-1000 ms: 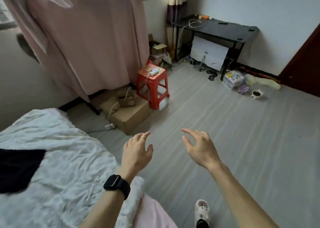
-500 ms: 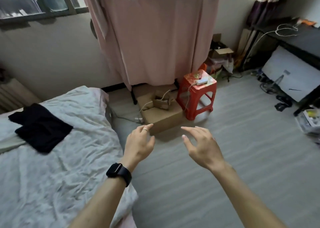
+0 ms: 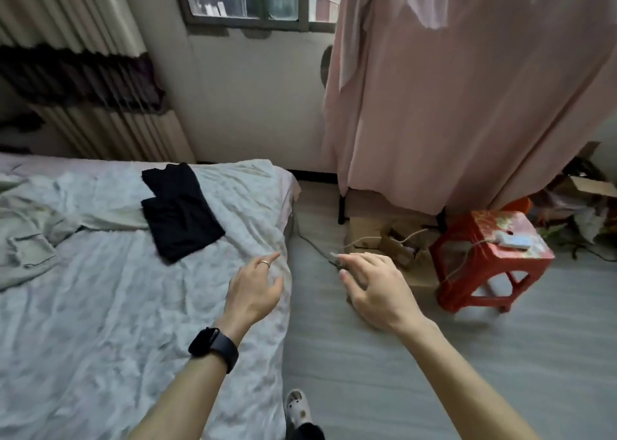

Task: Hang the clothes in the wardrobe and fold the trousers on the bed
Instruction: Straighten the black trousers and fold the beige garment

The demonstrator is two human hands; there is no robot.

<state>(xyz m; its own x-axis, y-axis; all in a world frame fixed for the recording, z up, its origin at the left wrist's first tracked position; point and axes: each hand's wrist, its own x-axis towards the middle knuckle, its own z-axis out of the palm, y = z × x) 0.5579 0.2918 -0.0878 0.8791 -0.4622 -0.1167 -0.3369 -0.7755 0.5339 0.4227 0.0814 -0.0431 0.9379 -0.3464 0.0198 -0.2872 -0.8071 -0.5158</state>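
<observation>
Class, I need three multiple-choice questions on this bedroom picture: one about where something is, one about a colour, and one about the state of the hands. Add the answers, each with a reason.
1. Where does the black garment lie?
A. on the bed
B. on the floor
C. on the windowsill

2. What colour is the stool?
A. blue
B. red
C. green

3. How are the left hand and right hand?
A. both open, holding nothing
B. both gripping the garment
C. one holding a hanger

Answers:
1. A, the garment rests on the crumpled pale sheet.
2. B, its seat edge and legs are plainly red.
3. A, the fingers of both are spread and nothing is in them.
</observation>
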